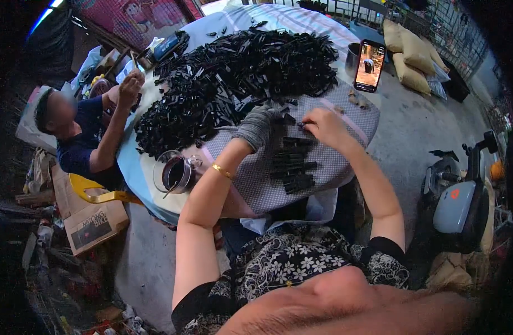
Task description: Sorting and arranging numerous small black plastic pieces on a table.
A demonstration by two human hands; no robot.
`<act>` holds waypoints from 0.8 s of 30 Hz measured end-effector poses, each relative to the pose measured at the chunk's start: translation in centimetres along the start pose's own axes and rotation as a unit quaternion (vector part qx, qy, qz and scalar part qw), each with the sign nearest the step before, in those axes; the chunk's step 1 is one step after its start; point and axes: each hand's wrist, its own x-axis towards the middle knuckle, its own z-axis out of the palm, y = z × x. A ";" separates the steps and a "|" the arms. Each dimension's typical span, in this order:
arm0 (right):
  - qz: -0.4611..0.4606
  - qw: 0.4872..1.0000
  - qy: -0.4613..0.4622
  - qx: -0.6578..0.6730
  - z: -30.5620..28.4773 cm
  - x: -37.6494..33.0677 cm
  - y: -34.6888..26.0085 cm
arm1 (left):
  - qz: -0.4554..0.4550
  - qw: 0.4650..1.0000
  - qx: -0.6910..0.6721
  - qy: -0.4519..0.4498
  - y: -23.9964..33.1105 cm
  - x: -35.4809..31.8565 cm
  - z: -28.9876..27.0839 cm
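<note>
My left hand (257, 126) wears a grey glove and a gold bangle sits on that wrist. It rests at the near edge of a big heap of small black plastic pieces (234, 78) on the round table (139, 173). My bare right hand (323, 125) pinches one small black piece just above neat rows of sorted black pieces (293, 164) laid on a checked cloth (256, 184). Whether the gloved hand grips a piece is hidden by the glove.
A glass mug with dark liquid (174, 173) stands left of my left arm. A phone (370, 66) leans upright at the table's far right. Another person (83, 131) sits at the left, hands raised over the pile. Sacks (413, 56) and a scooter (463, 195) stand to the right.
</note>
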 end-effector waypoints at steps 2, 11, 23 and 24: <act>0.030 0.997 0.001 0.066 -0.7 0.0 -1.8 | -0.014 0.998 -0.051 0.015 0.2 -0.1 -0.1; 0.092 0.935 -0.023 0.341 0.1 -0.7 -2.6 | -0.136 0.740 -0.653 0.086 3.0 -0.1 -0.1; 0.221 0.765 -0.134 0.590 -3.0 -0.3 -1.6 | 0.052 0.997 0.021 -0.043 4.8 -0.3 -2.6; 0.236 0.824 -0.073 0.509 -3.2 -0.1 -1.8 | -0.002 1.000 -0.008 0.016 3.2 -0.6 -0.3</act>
